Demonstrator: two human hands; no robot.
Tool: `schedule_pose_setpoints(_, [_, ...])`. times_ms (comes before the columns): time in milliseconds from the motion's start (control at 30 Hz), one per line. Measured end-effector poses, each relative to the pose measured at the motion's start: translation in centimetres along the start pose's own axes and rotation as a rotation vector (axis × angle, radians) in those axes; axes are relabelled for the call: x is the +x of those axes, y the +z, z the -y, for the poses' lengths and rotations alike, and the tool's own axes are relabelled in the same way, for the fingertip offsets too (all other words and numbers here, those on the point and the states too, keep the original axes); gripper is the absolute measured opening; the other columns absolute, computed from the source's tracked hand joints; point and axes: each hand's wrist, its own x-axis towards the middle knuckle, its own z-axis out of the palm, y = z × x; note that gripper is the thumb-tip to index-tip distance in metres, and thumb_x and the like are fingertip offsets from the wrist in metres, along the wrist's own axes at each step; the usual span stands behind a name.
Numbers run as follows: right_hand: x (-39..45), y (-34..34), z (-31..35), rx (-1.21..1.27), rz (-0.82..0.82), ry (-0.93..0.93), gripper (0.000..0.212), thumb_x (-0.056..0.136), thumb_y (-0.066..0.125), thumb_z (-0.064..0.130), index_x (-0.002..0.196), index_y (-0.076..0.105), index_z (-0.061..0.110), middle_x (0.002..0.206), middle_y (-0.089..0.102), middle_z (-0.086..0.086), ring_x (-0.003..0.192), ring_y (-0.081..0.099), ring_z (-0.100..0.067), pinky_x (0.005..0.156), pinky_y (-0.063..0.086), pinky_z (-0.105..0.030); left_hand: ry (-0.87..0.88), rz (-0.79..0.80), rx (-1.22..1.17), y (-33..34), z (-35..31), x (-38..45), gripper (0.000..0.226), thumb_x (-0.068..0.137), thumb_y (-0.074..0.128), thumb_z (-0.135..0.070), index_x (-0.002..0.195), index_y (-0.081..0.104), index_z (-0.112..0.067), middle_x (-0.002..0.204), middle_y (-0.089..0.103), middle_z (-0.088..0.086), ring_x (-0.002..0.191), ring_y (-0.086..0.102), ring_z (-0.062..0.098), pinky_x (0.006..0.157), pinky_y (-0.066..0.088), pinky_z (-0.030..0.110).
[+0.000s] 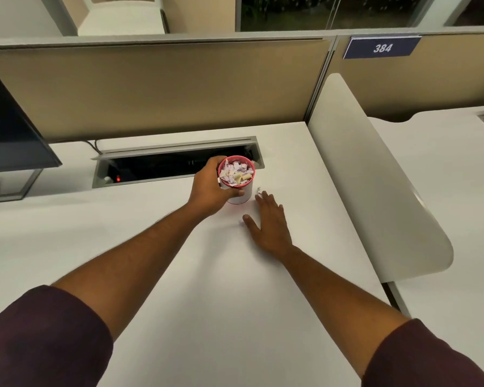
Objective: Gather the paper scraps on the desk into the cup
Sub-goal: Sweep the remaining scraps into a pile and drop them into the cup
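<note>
Near the desk's (207, 275) cable tray, the left hand (210, 191) wrapped the nearly full cup (236, 177). The right hand (270, 222) lay spread flat beside a last scrap (258, 190); sweeping it gently toward the cup seemed wisest.

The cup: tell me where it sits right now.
In the head view the cup stands centre on the desk, gripped by the left hand, just before the cable tray, right hand beside it.
</note>
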Motion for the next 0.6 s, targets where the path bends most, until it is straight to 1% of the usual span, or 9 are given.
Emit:
schedule_pose_setpoints(100, [0.7,0.2,1.3,0.078,-0.174,-0.005,0.063,0.094,0.064,0.046,0.142,0.048,0.008,0.154,0.041,-0.012,0.145,0.036,-0.027,0.118,0.035,-0.045,-0.010,-0.019,-0.005,-0.8,0.8,0.0,0.090,0.058,0.096,-0.022,0.134,0.048,-0.023,0.118,0.057,-0.010,0.113,0.056,0.014,0.088,0.057,0.032])
schedule_pose_setpoints(167, [1.6,-0.2,1.2,0.050,-0.220,0.030,0.065,0.093,0.065,0.048,0.143,0.048,0.010,0.155,0.040,-0.013,0.148,0.032,-0.029,0.120,0.031,-0.046,-0.018,-0.036,-0.004,-1.2,1.2,-0.1,0.089,0.059,0.096,-0.023,0.134,0.048,-0.023,0.118,0.056,-0.011,0.113,0.055,0.013,0.087,0.057,0.030])
schedule_pose_setpoints(233, [2.6,-0.6,0.6,-0.054,-0.075,0.016,0.073,0.095,0.058,0.055,0.152,0.040,0.015,0.165,0.028,-0.010,0.155,0.019,-0.029,0.125,0.020,-0.048,-0.022,-0.047,0.001,-1.6,1.5,-0.2,0.088,0.059,0.095,-0.023,0.134,0.048,-0.024,0.117,0.055,-0.012,0.112,0.054,0.012,0.086,0.056,0.028])
schedule_pose_setpoints(300, [3.2,-0.8,0.4,-0.140,0.103,-0.071,0.076,0.096,0.050,0.062,0.157,0.032,0.021,0.168,0.020,-0.006,0.157,0.011,-0.026,0.126,0.013,-0.051,-0.026,-0.050,-0.010,-1.9,1.8,-0.4,0.088,0.059,0.096,-0.023,0.133,0.049,-0.024,0.116,0.055,-0.012,0.111,0.055,0.012,0.086,0.057,0.030])
schedule_pose_setpoints(367, [2.8,-0.9,0.6,-0.145,0.197,-0.255,0.072,0.096,0.052,0.061,0.155,0.036,0.022,0.166,0.027,-0.007,0.154,0.021,-0.028,0.124,0.020,-0.050,-0.029,-0.049,-0.020,-2.0,2.2,-0.6,0.088,0.058,0.096,-0.022,0.132,0.049,-0.023,0.116,0.057,-0.011,0.110,0.057,0.013,0.088,0.058,0.034])
schedule_pose_setpoints(433, [1.7,-0.9,0.7,-0.112,0.236,-0.430,0.064,0.096,0.059,0.052,0.148,0.047,0.018,0.158,0.040,-0.007,0.143,0.039,-0.026,0.117,0.036,-0.045,-0.033,-0.047,-0.010,-1.8,2.4,-0.7,0.088,0.059,0.096,-0.023,0.133,0.049,-0.023,0.119,0.058,-0.010,0.112,0.057,0.014,0.088,0.058,0.034])
schedule_pose_setpoints(467, [0.9,-0.8,0.5,-0.105,0.241,-0.485,0.056,0.096,0.061,0.045,0.144,0.052,0.018,0.156,0.043,-0.006,0.141,0.043,-0.025,0.114,0.040,-0.042,-0.035,-0.043,-0.004,-1.5,2.4,-0.8,0.088,0.060,0.095,-0.024,0.134,0.048,-0.023,0.121,0.058,-0.008,0.113,0.056,0.014,0.087,0.058,0.032])
schedule_pose_setpoints(533, [-0.9,-0.7,-0.4,-0.110,0.199,-0.550,0.040,0.099,0.059,0.032,0.137,0.060,0.019,0.153,0.048,-0.004,0.143,0.043,-0.023,0.110,0.046,-0.038,-0.039,-0.030,0.000,-0.9,2.3,-1.0,0.087,0.062,0.094,-0.027,0.135,0.047,-0.024,0.127,0.059,-0.005,0.111,0.054,0.011,0.083,0.056,0.025])
schedule_pose_setpoints(600, [-2.3,-1.2,-1.4,-0.122,0.127,-0.587,0.031,0.102,0.056,0.026,0.131,0.066,0.019,0.148,0.056,-0.002,0.140,0.049,-0.022,0.105,0.050,-0.036,-0.045,-0.014,-0.005,-0.3,2.2,-1.1,0.088,0.061,0.094,-0.028,0.136,0.046,-0.025,0.128,0.059,-0.005,0.110,0.053,0.010,0.082,0.055,0.025])
